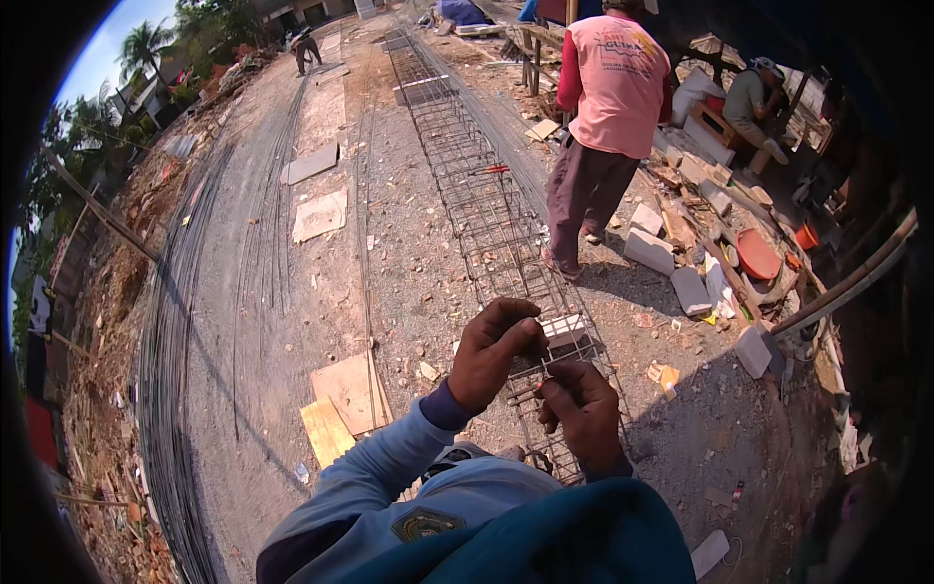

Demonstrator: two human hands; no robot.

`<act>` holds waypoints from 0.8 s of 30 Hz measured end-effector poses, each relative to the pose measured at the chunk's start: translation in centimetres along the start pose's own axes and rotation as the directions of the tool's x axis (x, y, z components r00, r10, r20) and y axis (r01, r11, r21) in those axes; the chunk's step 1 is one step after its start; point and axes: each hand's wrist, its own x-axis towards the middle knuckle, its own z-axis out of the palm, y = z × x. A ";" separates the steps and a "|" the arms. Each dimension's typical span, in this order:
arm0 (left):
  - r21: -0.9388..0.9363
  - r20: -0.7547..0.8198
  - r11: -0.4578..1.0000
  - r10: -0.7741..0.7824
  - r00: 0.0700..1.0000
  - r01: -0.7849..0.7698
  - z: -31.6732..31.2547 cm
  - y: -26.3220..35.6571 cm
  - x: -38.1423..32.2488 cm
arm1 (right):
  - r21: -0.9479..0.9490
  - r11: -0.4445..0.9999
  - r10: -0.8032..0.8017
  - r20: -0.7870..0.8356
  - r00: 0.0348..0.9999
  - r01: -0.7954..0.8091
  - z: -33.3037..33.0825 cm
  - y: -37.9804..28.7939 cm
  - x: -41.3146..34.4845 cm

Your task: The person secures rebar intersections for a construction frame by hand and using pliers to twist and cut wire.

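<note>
A long rebar cage (478, 182) of steel bars and stirrups runs away from me over gravel, with pale blocks (565, 330) under it. Above its near end my left hand (492, 354) is raised, thumb and fingertips pinched together. Lower and to the right, my right hand (581, 412) has its thumb and fingers curled close together. Something thin, perhaps wire, shows between the two hands; it is too small to tell which fingers hold it. A small red-orange spot shows by the right fingertips. A red-handled tool (498, 168) lies on the cage farther off.
Long steel bars (164, 350) lie at left. Boards (350, 394) rest on the gravel beside the cage. A person in a pink shirt (616, 87) stands right of it; another bends far off (306, 51), and one sits at right (751, 102). Blocks (649, 250) and debris lie at right.
</note>
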 end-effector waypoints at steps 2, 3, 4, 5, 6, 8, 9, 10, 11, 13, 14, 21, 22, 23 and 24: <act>-0.040 -0.043 0.999 0.013 0.999 -0.015 -0.7 -0.3 -0.1 | 0.018 1.000 0.014 -0.019 1.000 -0.014 -0.4 0.7 -0.2; -0.048 -0.062 0.999 0.008 0.998 -0.011 -1.0 -0.5 0.1 | -0.014 0.998 0.054 0.007 0.999 -0.054 -1.1 1.4 -0.4; -0.053 -0.060 0.999 -0.001 0.998 -0.003 -1.3 -0.7 0.3 | -0.047 0.995 0.095 0.032 0.995 -0.094 -1.7 2.1 -0.7; -0.055 -0.085 0.998 0.021 0.996 -0.026 -1.6 -0.8 0.5 | -0.028 0.995 0.092 0.025 0.995 -0.091 -1.9 2.8 -1.0; -0.057 -0.110 0.997 0.043 0.993 -0.050 -1.9 -0.9 0.7 | -0.027 0.995 0.100 0.022 0.995 -0.099 -2.2 3.2 -1.4; -0.049 -0.151 0.998 0.023 0.988 -0.030 -2.3 -0.6 0.9 | -0.059 0.982 0.180 -0.009 0.984 -0.180 -2.6 3.9 -2.1; -0.035 -0.165 0.999 0.034 0.986 -0.041 -2.6 -0.7 1.1 | -0.059 0.984 0.166 -0.022 0.986 -0.167 -2.8 4.5 -2.3; -0.021 -0.179 0.998 0.047 0.983 -0.051 -2.9 -0.8 1.2 | -0.057 0.983 0.172 -0.024 0.985 -0.174 -2.8 4.5 -2.5; -0.016 -0.183 0.998 0.058 0.981 -0.061 -3.2 -0.9 1.3 | -0.038 0.984 0.174 -0.061 0.983 -0.176 -2.8 4.4 -2.8; 0.014 -0.194 0.997 0.077 0.978 -0.075 -3.6 -0.8 1.4 | -0.017 0.983 0.179 -0.104 0.978 -0.181 -2.8 4.7 -2.9; 0.045 -0.207 0.994 0.105 0.973 -0.097 -3.8 -0.8 1.4 | -0.014 0.982 0.186 -0.133 0.973 -0.190 -3.0 5.2 -2.8; 0.120 -0.300 0.964 0.263 0.917 -0.237 -7.1 0.6 2.2 | 0.037 0.966 0.259 -0.132 0.957 -0.256 -2.4 5.4 -2.3; 0.137 -0.303 0.962 0.268 0.914 -0.237 -7.7 0.9 2.2 | 0.036 0.967 0.255 -0.124 0.959 -0.253 -2.1 5.4 -2.4; 0.093 -0.306 0.974 0.224 0.926 -0.205 -7.8 0.7 2.3 | 0.028 0.964 0.267 -0.125 0.956 -0.265 -1.9 5.6 -2.4; 0.117 -0.263 0.981 0.178 0.948 -0.152 -8.1 0.9 2.1 | 0.027 0.960 0.282 -0.118 0.952 -0.280 -1.3 5.7 -2.2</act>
